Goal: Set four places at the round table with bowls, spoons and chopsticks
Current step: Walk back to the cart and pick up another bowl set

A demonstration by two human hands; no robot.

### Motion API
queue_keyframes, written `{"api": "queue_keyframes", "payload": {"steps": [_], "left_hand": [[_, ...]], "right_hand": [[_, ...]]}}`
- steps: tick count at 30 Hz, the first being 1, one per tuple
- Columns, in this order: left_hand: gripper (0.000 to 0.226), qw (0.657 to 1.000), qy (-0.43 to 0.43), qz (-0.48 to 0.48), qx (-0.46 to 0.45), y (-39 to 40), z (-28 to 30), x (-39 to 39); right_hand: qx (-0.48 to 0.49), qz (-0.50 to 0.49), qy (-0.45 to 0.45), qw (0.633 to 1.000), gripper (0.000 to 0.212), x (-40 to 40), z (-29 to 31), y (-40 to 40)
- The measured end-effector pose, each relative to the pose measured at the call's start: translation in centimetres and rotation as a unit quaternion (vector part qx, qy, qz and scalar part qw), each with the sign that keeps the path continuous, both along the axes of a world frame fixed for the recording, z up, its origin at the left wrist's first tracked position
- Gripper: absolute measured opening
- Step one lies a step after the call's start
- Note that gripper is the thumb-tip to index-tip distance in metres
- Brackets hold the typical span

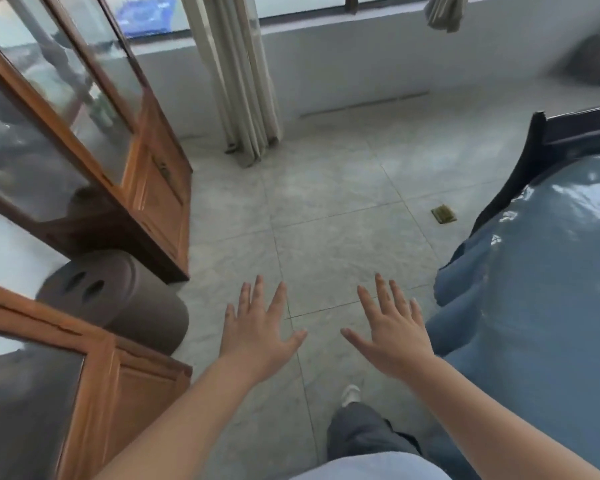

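**Both hands out, nothing held, no tableware in view**

No bowls, spoons or chopsticks visible, so can't place them vs. your hands. The tabletop (548,289), under a glossy blue-grey cover, runs along your right side; the cloth edge hangs just beside your right wrist.

Your left hand (260,336) is out in front, palm down, fingers spread wide, grip fully open, touching nothing. Right hand (392,336) mirrors it: flat, fingers fanned, grip open, holding nothing. The two are near each other, thumbs pointing inward, apart, both over the pale tiled floor (326,209).

Around you: wood cabinet (160,188) w/ glass doors stands at left, tilted in the wide lens; contents behind the glass too blurred to tell. A second wood-framed unit (118,386) sits at lower left, close to your left forearm. Between them, a dark brown round stool (118,299) w/ two oval holes on top. Straight ahead, a beige curtain (243,84) hangs to the floor below the window. A dark chair back (541,150) rises behind the tabletop at right. A small brass floor plate (443,214) lies in the tiles near the cloth. Your grey trouser leg (364,434) and light shoe (350,394) show at bottom centre.
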State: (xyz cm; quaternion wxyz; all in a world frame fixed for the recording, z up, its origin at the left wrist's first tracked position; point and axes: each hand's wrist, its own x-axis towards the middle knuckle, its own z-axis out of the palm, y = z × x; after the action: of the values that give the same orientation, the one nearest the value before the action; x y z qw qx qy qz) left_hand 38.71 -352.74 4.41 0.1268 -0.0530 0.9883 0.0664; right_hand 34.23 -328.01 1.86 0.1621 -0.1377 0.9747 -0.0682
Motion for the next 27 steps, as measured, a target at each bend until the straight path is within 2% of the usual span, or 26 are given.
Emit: {"api": "queue_keyframes", "payload": {"steps": [6, 15, 21, 27], "left_hand": [[0.094, 1.0, 0.007, 0.011, 0.005, -0.7, 0.0, -12.7], [0.095, 1.0, 0.016, -0.012, 0.014, 1.4, 1.1, -30.7], [0.095, 0.996, 0.015, -0.077, 0.032, 2.6, -0.5, -47.2], [0.093, 0.983, 0.018, -0.185, -0.006, 4.4, -0.2, -65.7]], "right_hand": [[0.0, 0.004, -0.003, 1.0, 0.101, -12.7, -0.7, -0.6], [-0.007, -0.015, -0.003, 1.0, 0.096, -30.6, 2.0, 2.0], [0.006, -0.079, -0.006, 0.997, 0.094, -43.0, 0.2, 4.2], [0.005, -0.184, -0.013, 0.983, 0.092, -56.1, -0.4, 6.6]]}}
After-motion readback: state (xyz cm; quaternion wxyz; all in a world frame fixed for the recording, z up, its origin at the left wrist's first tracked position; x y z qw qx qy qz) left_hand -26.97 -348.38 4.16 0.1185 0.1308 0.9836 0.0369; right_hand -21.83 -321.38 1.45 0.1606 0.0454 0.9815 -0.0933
